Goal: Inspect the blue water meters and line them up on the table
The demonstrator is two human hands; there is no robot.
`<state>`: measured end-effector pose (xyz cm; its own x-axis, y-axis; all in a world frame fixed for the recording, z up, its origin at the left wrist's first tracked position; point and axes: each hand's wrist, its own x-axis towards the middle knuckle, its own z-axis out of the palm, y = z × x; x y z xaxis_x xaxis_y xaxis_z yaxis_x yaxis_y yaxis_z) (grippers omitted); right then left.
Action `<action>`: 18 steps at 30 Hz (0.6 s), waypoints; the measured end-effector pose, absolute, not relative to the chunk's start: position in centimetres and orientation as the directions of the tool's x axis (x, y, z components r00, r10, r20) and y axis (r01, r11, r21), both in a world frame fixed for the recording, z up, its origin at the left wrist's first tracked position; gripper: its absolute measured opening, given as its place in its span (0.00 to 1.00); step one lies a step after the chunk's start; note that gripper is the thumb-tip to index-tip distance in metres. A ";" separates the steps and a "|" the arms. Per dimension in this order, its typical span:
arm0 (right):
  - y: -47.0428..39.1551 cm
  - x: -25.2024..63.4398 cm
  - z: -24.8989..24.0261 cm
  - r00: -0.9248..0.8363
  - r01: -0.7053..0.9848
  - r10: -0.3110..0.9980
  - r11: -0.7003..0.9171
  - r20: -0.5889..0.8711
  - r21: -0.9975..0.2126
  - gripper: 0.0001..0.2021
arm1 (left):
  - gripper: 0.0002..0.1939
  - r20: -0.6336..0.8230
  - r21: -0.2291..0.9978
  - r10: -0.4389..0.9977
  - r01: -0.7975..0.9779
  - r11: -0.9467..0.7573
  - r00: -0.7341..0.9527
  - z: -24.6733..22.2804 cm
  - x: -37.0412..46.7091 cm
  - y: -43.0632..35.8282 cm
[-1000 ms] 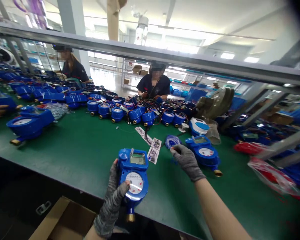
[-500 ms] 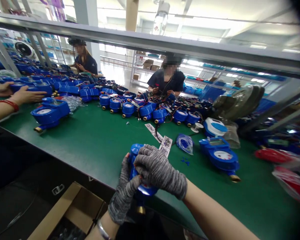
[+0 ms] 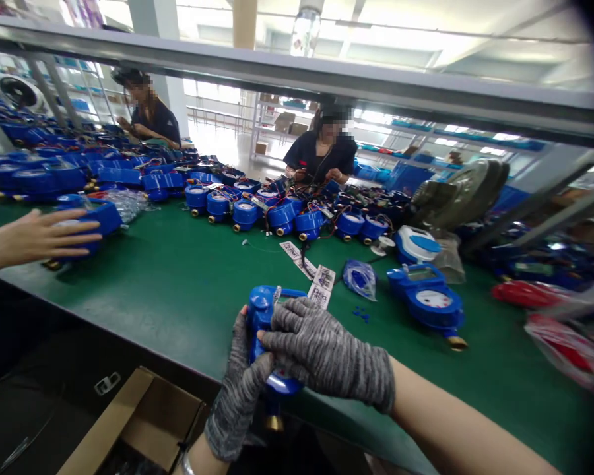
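A blue water meter [image 3: 261, 305] with a brass pipe end stands over the front edge of the green table, its brass end towards me. My left hand [image 3: 240, 379], in a grey knit glove with bare fingertips, is closed around the meter's left side. Gloved the same way, my right hand [image 3: 321, 346] lies across the top and right of the meter with its fingers bent onto it. It hides most of the dial. A small pale strip [image 3: 277, 294] sticks up just beyond my right fingers; I cannot tell what it is.
Right of my hands lie another blue meter [image 3: 428, 300], a plastic bag of blue parts [image 3: 360, 278] and printed labels [image 3: 321, 285]. Rows of meters [image 3: 245, 212] line the back. A co-worker's hand [image 3: 39, 241] reaches over a meter at left. Below is an open carton [image 3: 143, 422].
My right hand has shifted slightly over the meter, and the pale strip now shows beyond its fingers. At left, the co-worker's hand has moved from a rear meter to the nearer one.
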<state>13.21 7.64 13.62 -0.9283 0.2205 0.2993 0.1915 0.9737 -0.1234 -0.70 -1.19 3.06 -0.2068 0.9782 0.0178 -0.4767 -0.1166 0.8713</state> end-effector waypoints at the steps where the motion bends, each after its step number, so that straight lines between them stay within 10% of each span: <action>1: 7.4 13.2 13.7 -0.934 0.203 0.217 0.976 0.285 -0.078 0.11 | 0.41 0.003 0.869 0.975 -0.481 -0.113 -0.222 3.0 -0.6 -1.2; 6: 6.5 12.4 13.0 -0.934 0.269 0.255 0.963 0.249 0.022 0.14 | 0.44 -0.077 0.858 0.957 -0.507 -0.079 -0.279 3.1 -0.3 -0.8; 11: 8.4 16.0 11.5 -0.752 0.366 0.442 0.897 0.490 -0.248 0.14 | 0.43 -0.106 0.852 0.971 -0.523 -0.023 -0.214 3.8 -0.2 -0.6; 14: 11.1 21.2 10.0 -0.268 0.878 0.849 0.409 0.454 -0.247 0.15 | 0.42 -0.114 0.820 0.973 -0.571 -0.021 -0.201 4.5 0.2 -0.6; 18: 13.8 26.9 6.5 -0.070 0.982 0.928 0.129 0.367 -0.140 0.12 | 0.42 -0.123 0.825 0.962 -0.565 -0.037 -0.242 4.8 0.4 -0.7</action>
<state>26.91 13.85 6.55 -0.0698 0.9276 0.3669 0.9817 0.1292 -0.1397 0.44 -0.66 4.79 -0.2421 0.9624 -0.1228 -0.5646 -0.0369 0.8245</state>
